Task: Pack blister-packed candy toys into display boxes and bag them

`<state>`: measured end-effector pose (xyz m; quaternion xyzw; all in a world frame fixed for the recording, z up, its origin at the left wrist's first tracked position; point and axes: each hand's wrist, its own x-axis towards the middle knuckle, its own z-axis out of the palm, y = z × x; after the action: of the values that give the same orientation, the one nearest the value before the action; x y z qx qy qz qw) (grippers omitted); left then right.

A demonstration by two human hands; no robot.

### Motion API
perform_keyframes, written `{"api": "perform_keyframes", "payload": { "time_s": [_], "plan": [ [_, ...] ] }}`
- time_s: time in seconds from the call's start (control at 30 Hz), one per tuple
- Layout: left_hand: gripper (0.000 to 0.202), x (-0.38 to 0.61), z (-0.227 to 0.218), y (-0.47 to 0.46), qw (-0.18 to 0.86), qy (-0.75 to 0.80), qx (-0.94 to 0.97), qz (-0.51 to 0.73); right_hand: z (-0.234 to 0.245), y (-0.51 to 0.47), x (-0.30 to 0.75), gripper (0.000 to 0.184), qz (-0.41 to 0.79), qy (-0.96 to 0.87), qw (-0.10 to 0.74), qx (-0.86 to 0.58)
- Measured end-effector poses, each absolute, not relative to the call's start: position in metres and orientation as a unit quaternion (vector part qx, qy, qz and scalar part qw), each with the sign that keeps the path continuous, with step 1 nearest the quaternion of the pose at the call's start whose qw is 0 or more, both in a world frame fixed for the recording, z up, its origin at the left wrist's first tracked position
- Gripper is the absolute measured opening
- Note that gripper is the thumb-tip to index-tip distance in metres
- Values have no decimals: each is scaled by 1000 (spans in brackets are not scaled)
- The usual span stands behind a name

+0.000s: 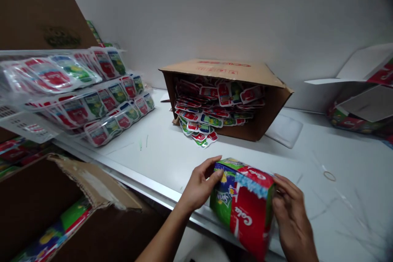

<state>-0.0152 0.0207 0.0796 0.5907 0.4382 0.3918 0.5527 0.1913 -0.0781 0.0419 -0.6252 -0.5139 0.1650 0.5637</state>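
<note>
You have the Sprite-and-Cola carton (pixel 245 208) between both hands at the near edge of the white counter (pixel 166 155), its printed front facing you and slightly tilted; whether its base touches the counter, you cannot tell from this view. Your left hand (pixel 199 186) is partly closed around the carton's upper left corner, thumb on the blue-and-green front, fingers reaching behind. Your right hand (pixel 291 217) is curled against the opposite end, fingertips by the top right corner, thumb bent close to the side.

Beyond the carton, a large cardboard box (pixel 221 67) lies with its open side towards you, and red and green flat packets (pixel 202 118) fill it and spill onto the counter. To your left, a clear tiered rack (pixel 107 129) carries rows of similar packets. Below it, at your lower left, an open cardboard box (pixel 113 229) holds matching printed packaging (pixel 46 239). On your right lie a rubber band (pixel 329 176) and, farther back, an open-flapped printed carton (pixel 351 123).
</note>
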Motion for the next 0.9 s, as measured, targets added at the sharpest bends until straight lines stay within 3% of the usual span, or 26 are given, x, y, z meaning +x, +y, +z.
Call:
{"api": "perform_keyframes", "payload": {
  "time_s": [0.1,0.2,0.27,0.43,0.63,0.8,0.9],
  "plan": [
    [63,2,76,34,551,446,563,424,33,-104,189,37,38,-652,557,-513],
    [72,11,72,32,648,458,470,386,25,-117,188,38,47,-716,488,-498],
    [70,13,78,22,696,438,432,371,28,-114,192,41,62,-709,483,-510],
    [59,17,104,-12,702,399,455,375,59,-69,220,49,67,-666,488,-561],
    [44,30,95,6,731,381,412,388,85,-26,222,43,33,-816,312,-486],
    [43,33,92,46,736,382,436,350,81,-35,194,45,-46,-742,325,-584],
    [44,32,96,58,754,362,456,304,83,-40,199,44,-11,-740,354,-572]
  ]
}}
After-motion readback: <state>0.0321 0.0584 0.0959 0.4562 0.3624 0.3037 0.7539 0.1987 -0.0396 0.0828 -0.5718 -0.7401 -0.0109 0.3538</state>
